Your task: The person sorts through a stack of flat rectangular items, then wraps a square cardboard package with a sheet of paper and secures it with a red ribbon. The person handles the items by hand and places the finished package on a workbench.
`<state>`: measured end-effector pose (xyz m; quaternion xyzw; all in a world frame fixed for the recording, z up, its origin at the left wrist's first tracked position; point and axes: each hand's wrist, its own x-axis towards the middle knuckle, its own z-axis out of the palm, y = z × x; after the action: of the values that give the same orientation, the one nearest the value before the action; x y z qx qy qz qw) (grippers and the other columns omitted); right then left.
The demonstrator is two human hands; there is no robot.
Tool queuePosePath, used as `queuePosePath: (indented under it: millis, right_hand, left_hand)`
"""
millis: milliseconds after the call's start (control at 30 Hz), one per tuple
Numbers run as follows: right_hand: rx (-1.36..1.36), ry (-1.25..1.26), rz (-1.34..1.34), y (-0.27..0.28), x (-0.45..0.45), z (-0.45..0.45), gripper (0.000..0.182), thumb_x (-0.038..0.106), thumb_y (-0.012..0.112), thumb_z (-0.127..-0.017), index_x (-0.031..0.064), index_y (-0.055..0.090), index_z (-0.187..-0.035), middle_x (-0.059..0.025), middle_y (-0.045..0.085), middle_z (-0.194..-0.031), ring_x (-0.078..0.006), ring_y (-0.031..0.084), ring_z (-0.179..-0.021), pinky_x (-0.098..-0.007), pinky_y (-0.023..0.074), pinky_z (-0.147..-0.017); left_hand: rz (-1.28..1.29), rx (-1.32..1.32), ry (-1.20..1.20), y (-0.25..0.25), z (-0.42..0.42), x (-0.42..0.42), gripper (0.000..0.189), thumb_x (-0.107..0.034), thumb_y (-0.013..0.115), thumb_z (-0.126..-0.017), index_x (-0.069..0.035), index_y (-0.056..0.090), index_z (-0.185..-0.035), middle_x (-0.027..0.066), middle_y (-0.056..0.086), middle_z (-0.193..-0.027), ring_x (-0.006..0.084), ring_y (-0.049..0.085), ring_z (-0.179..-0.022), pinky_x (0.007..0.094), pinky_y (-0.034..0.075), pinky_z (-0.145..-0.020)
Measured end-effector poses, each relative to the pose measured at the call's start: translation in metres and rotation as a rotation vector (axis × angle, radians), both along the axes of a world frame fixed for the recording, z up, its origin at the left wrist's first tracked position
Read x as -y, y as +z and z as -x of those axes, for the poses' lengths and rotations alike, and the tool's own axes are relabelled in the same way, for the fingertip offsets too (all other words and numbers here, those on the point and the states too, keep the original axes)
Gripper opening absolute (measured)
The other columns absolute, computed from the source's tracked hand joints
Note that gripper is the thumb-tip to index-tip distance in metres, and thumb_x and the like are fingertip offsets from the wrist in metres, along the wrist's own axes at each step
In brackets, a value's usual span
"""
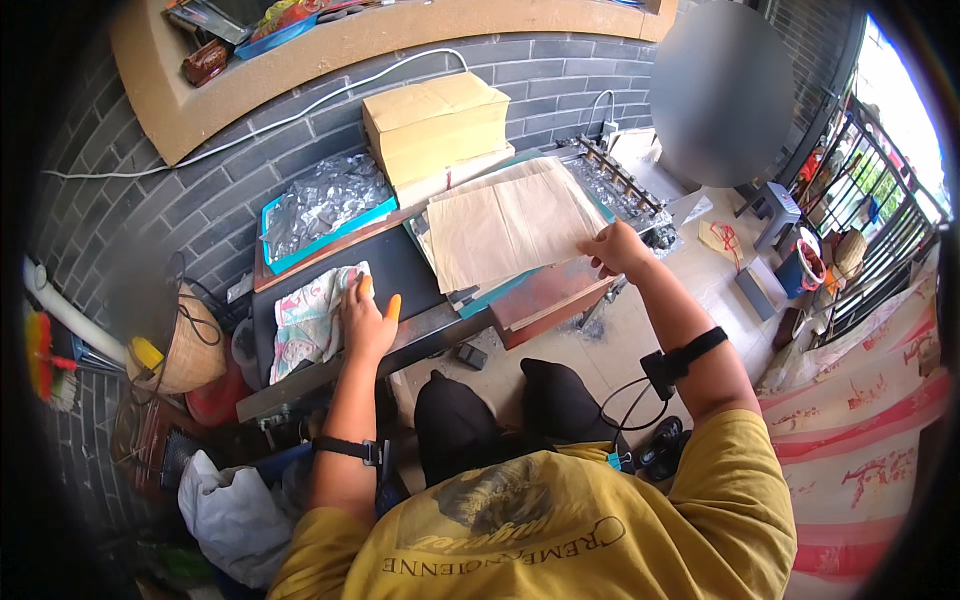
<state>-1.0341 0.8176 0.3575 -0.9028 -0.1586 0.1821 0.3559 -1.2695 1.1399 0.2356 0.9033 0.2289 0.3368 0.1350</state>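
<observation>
My left hand (367, 322) rests on the right edge of a crumpled, printed cloth (311, 322), its thumb spread away from the fingers. Orange finger cots cover the thumb and one fingertip. The cloth lies on a black work surface (409, 277). At the right corner of a pile of thin tan paper sheets (510, 225), my right hand (619, 251) pinches the edge of the top paper between thumb and fingers. Beneath the sheets, the rim of a teal board (480, 304) shows.
A blue tray (330, 244) of crumpled silver foil stands behind the cloth. A tall tan paper stack (442, 139) sits against the brick wall. Beyond the sheets is a metal bar with knobs (619, 176). A wicker basket (191, 345) is left; a grey stool (776, 210) is right.
</observation>
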Motion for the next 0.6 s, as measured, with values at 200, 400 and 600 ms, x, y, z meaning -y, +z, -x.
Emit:
queuePosePath:
  millis: [200, 400, 600]
  right_hand:
    - [0.164, -0.001, -0.296, 0.024, -0.002, 0.013, 0.016, 0.013, 0.062, -0.081, -0.0022, 0.063, -0.078, -0.0057, 0.062, -0.066, -0.0113, 0.062, -0.055, -0.0238, 0.0482, -0.05]
    - [0.439, -0.157, -0.74, 0.078, 0.049, 0.002, 0.002, 0.003, 0.059, -0.084, 0.0012, 0.059, -0.082, -0.0038, 0.061, -0.075, -0.0122, 0.061, -0.065, -0.0237, 0.0509, -0.058]
    - [0.553, -0.359, -0.813, 0.112, 0.135, -0.003, 0.011, 0.004, 0.062, -0.083, 0.0022, 0.058, -0.093, -0.0026, 0.061, -0.083, -0.0107, 0.059, -0.073, -0.0238, 0.0487, -0.069]
  left_hand:
    - [-0.072, 0.052, -0.045, 0.003, 0.003, -0.001, 0.057, -0.024, 0.066, -0.077, 0.002, 0.042, -0.121, 0.0234, 0.042, -0.127, 0.0388, 0.036, -0.122, 0.0463, 0.028, -0.103]
    - [-0.052, -0.033, -0.002, 0.006, 0.004, -0.001, 0.061, -0.032, 0.062, -0.079, 0.005, 0.04, -0.123, 0.0215, 0.043, -0.126, 0.0376, 0.031, -0.126, 0.0477, 0.023, -0.105]
    - [-0.014, -0.083, 0.018, 0.014, 0.006, 0.002, 0.059, -0.03, 0.059, -0.082, 0.006, 0.038, -0.125, 0.0229, 0.038, -0.132, 0.0382, 0.025, -0.13, 0.0463, 0.018, -0.108]
